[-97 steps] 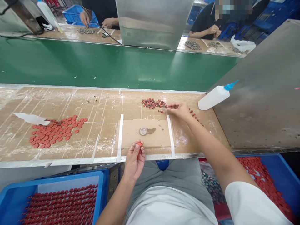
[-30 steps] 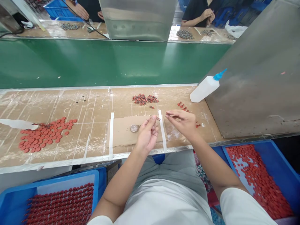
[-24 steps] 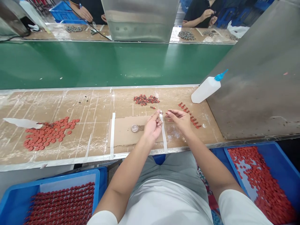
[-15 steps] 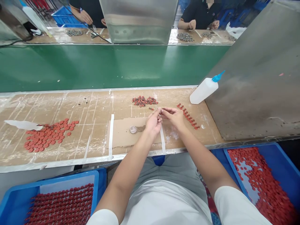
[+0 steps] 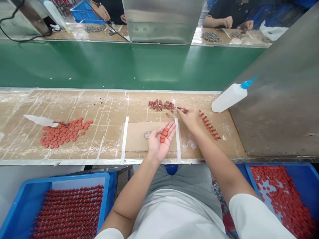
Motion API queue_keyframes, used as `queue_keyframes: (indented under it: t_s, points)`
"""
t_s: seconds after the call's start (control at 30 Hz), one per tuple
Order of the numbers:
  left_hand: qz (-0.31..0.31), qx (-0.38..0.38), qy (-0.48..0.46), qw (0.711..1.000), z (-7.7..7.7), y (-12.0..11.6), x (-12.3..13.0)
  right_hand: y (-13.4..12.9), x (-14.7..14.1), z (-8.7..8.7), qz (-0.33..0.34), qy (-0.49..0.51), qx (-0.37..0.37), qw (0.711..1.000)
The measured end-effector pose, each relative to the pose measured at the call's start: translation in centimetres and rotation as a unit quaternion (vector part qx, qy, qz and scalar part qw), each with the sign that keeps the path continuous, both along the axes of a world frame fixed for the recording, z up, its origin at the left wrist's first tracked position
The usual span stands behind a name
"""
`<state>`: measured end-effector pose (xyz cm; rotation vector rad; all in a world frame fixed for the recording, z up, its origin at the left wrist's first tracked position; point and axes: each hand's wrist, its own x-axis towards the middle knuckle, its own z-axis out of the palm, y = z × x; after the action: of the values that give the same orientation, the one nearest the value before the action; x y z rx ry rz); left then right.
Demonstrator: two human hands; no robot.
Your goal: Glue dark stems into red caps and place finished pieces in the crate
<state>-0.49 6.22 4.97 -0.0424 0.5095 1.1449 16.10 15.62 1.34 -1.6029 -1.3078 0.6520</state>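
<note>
My left hand [image 5: 158, 142] lies palm up above the cardboard sheet [image 5: 136, 141], with several red discs [image 5: 163, 134] resting on its fingers and palm. My right hand [image 5: 188, 117] is pinched on a thin dark pin-like part [image 5: 178, 108], close to the heap of small red-and-metal parts [image 5: 159, 105]. To its right runs a neat row of similar red parts [image 5: 208, 124]. A small round metal dish [image 5: 147, 134] sits on the cardboard just left of my left hand.
A heap of red discs [image 5: 62, 132] lies on the taped bench [image 5: 107, 109]. A glue bottle with a blue nozzle [image 5: 229, 98] stands at right against a steel panel [image 5: 276, 113]. Blue trays of red parts [image 5: 67, 212] [image 5: 279, 199] sit below the bench. A green belt [image 5: 99, 66] runs behind.
My left hand has turned palm up and moved away from my right hand, showing the discs. My right hand has moved up toward the heap of small parts.
</note>
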Motion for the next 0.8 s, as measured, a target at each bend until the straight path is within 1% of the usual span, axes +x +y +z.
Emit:
queue_keyframes:
  t_s: [0.03,0.07,0.13,0.2,0.3,0.4,0.47,0.5,0.6,0.67,0.73,0.8]
  points:
    - [-0.007,0.003,0.002,1.0,0.1,-0.3,-0.3,-1.1,-0.2,0.8,0.013,-0.016,0.023,1.0]
    - [-0.015,0.004,0.003,1.0,0.3,-0.6,-0.5,-2.3,-0.4,1.6,0.04,-0.015,0.04,0.998]
    - [-0.026,0.006,0.004,1.0,0.4,-1.0,-1.0,-5.0,-0.9,3.2,0.121,-0.029,0.062,0.99]
    - [-0.029,0.009,0.006,1.0,0.3,-1.3,-1.3,-7.2,-1.5,4.5,0.193,-0.075,0.083,0.975]
    - [-0.031,0.006,0.019,0.999,0.1,-1.5,-1.6,-8.9,-2.3,5.3,0.272,-0.142,0.105,0.946]
    - [-0.044,0.007,0.034,0.998,0.0,-1.8,-2.1,-9.1,-3.0,5.4,0.304,-0.155,0.133,0.93]
    - [-0.052,0.014,0.038,0.998,0.0,-1.9,-2.5,-9.1,-3.6,5.3,0.307,-0.139,0.133,0.932]
    - [-0.054,0.016,0.039,0.998,-0.1,-1.9,-2.7,-9.2,-3.9,5.3,0.306,-0.123,0.118,0.937]
    - [-0.051,0.012,0.042,0.998,-0.1,-2.1,-3.3,-9.6,-4.6,5.4,0.277,-0.04,0.027,0.96]
    - [-0.04,0.013,0.049,0.998,-0.1,-2.3,-3.7,-9.8,-5.1,5.2,0.228,0.053,-0.041,0.971]
    - [-0.022,0.026,0.066,0.997,-0.2,-2.6,-4.0,-9.9,-5.6,4.9,0.169,0.166,-0.094,0.967]
    - [0.005,0.045,0.091,0.995,-0.4,-3.1,-4.2,-10.0,-6.1,4.4,0.128,0.27,-0.143,0.944]
